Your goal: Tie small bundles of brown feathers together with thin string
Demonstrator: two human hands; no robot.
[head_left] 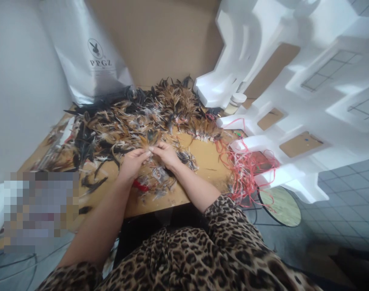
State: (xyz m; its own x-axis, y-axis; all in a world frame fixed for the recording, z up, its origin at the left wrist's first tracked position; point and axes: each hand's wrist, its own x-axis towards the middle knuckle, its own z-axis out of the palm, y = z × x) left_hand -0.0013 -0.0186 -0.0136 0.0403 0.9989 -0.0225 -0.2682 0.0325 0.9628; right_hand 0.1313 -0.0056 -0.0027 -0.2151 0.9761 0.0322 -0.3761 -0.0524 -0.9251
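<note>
My left hand [133, 162] and my right hand [165, 154] meet above the table [207, 155], fingertips pinched together on the base of a small feather bunch [152, 138] with brown and dark feathers pointing away from me. Beyond and left of them spreads a large heap of loose brown and black feathers [118, 121]. Bundled brown feathers [178, 99] stand at the back of the heap. Small feather scraps [160, 180] and a red piece [140, 185] lie just below my hands.
Tangled red and pink strings [243, 173] hang over the table's right edge. White foam pieces [305, 109] rise at the right, beside a white-lidded jar [235, 103]. A printed silver bag [95, 68] stands at the back left. A round stool [279, 206] is below right.
</note>
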